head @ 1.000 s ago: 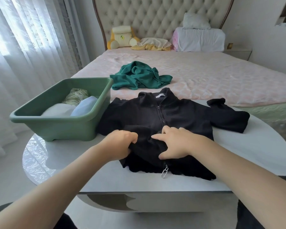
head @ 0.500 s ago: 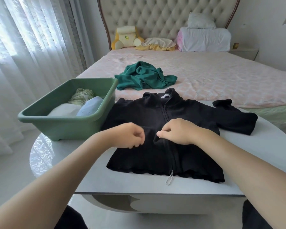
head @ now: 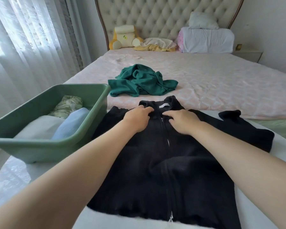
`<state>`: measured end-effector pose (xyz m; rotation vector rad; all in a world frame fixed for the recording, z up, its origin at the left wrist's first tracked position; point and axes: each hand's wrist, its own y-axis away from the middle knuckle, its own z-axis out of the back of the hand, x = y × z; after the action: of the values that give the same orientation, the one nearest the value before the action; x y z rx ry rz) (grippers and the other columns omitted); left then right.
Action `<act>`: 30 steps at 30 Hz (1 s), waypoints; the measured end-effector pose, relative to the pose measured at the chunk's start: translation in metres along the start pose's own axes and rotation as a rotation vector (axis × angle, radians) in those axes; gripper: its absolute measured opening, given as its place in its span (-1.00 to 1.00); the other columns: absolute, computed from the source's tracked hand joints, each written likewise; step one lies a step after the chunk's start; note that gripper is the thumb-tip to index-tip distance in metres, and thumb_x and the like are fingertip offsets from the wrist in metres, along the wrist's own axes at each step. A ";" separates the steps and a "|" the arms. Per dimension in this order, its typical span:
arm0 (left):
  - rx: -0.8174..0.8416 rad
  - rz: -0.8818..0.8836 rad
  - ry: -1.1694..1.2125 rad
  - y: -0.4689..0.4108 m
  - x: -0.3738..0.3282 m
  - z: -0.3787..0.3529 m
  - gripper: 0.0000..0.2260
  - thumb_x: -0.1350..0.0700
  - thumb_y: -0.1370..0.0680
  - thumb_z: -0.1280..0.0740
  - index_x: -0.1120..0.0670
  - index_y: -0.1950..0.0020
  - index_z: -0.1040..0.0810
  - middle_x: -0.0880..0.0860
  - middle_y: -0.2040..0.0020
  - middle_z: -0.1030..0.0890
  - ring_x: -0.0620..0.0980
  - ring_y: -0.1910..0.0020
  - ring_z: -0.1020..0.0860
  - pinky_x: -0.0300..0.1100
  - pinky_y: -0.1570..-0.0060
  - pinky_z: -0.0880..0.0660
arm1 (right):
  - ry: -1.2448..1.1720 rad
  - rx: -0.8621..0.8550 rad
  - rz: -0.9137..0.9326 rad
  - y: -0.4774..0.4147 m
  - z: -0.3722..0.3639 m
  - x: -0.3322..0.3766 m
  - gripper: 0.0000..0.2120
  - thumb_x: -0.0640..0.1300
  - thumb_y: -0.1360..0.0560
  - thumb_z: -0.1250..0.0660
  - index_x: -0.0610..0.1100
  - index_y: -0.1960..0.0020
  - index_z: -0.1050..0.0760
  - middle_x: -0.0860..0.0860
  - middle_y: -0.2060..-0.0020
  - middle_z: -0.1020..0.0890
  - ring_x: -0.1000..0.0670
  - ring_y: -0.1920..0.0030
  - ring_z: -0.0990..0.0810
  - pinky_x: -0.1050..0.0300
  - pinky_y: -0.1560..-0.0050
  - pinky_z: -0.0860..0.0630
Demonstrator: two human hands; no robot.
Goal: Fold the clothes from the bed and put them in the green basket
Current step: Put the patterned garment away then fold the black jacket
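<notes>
Your black jacket [head: 163, 171] lies flat on the white table [head: 11, 179]. Your left hand [head: 137, 119] rests loosely straight fingers on it, left of the zip [head: 168, 141]; your right hand [head: 182, 120] touches just right, pinching or not you cannot tell. The green basket [head: 39, 146] stands just left, a green garment [head: 139, 81] beyond on the bed [head: 221, 80]

Black zip jacket [head: 163, 166] on white surface [head: 261, 204]. Teal garment [head: 141, 80] on pale pink bed [head: 221, 83]. Green basket [head: 44, 146] contains white, light blue, green-floral folded pieces. Beige tufted headboard [head: 163, 15], yellow-cream plush [head: 124, 37].
</notes>
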<state>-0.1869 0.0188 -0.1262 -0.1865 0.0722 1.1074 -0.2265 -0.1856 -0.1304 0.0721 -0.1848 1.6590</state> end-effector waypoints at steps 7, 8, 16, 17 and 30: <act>-0.001 0.214 -0.060 -0.062 0.016 -0.031 -0.59 -0.05 -0.58 -0.36 0.14 -0.32 -0.38 0.13 -0.21 -0.53 0.16 -0.13 -0.56 -0.03 0.10 -0.43 | 0.300 0.060 0.094 -0.059 -0.013 -0.019 -0.64 -0.06 -0.64 -0.16 0.20 -0.39 -0.42 -0.04 -0.25 -0.59 -0.17 -0.19 -0.57 0.02 0.03 -0.45; 0.001 0.194 -0.089 -0.066 0.020 -0.032 -0.68 -0.02 -0.59 -0.34 0.11 -0.27 -0.44 0.11 -0.17 -0.56 0.15 -0.10 -0.56 -0.05 0.14 -0.41 | 0.320 0.053 0.109 -0.064 -0.011 -0.022 -0.69 -0.03 -0.63 -0.19 0.18 -0.33 -0.48 -0.03 -0.21 -0.60 -0.15 -0.18 -0.58 0.03 0.05 -0.45; -0.369 0.290 0.043 -0.108 0.033 0.012 -0.87 0.14 -0.60 -0.15 0.06 -0.03 -0.50 0.04 0.05 -0.59 0.10 0.14 -0.53 -0.08 0.23 -0.39 | 0.000 -0.343 -0.155 -0.096 0.018 -0.025 -0.79 -0.25 -0.53 -0.19 -0.22 -0.12 -0.52 -0.18 0.07 -0.61 -0.22 0.11 -0.56 0.05 0.18 -0.46; -0.368 0.330 0.180 -0.115 0.036 0.013 -0.88 0.15 -0.57 -0.16 0.07 0.00 -0.48 0.05 0.04 -0.62 0.08 0.17 -0.55 -0.07 0.24 -0.48 | -0.053 -0.375 -0.185 -0.101 0.019 -0.025 -0.79 -0.26 -0.52 -0.20 -0.23 -0.11 -0.52 -0.18 0.06 -0.62 -0.21 0.11 -0.56 0.04 0.18 -0.48; 0.108 0.091 -0.033 -0.055 0.043 -0.069 -0.40 -0.24 -0.65 -0.02 -0.09 -0.63 0.07 0.05 -0.64 0.03 0.06 -0.61 0.04 0.10 -0.56 0.08 | 0.178 0.062 -0.058 -0.073 -0.040 -0.016 -0.22 0.18 -0.65 -0.08 -0.08 -0.63 0.28 -0.15 -0.63 0.13 -0.14 -0.62 0.16 -0.25 -0.57 0.10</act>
<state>-0.1157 0.0203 -0.1945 -0.0690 0.1120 1.1935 -0.1503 -0.1885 -0.1665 -0.0231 0.0041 1.6039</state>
